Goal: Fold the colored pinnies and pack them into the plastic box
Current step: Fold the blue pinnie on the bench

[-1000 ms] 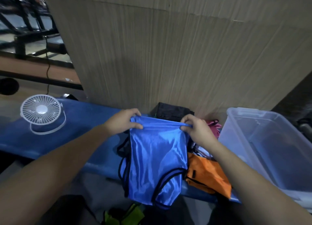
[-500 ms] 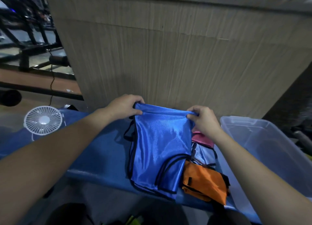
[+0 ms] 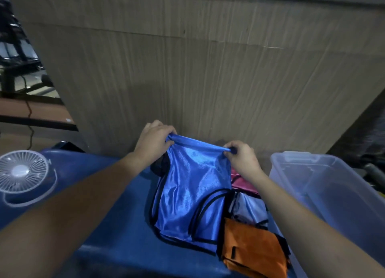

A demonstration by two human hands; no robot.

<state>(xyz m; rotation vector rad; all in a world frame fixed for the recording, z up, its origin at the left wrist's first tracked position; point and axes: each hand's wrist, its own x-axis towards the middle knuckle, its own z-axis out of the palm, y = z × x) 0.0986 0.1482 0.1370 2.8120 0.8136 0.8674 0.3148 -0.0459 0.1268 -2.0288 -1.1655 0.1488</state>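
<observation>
You have carried the blue pinny (image 3: 191, 186) farther over the desk (image 3: 108, 225). Your left hand (image 3: 153, 141) and right hand (image 3: 242, 160) pinch its top corners; it hangs toward you, box (image 3: 333, 186) beside your right hand.

The blue worktop (image 3: 108, 211) lies bare between the left forearm and the white desk fan (image 3: 23, 171), which blocks the 9 o'clock side. At 12 o'clock a tall wood-grain panel (image 3: 208, 69) rises just behind both hands, closing the far side. The blue pinny (image 3: 187, 194), held up at its top edge, drapes over the middle. At 5 o'clock the orange pinny (image 3: 254, 248), a pale one and a pink one crowd the edge. At 3 o'clock the clear plastic box (image 3: 291, 159) stands open-topped.
</observation>
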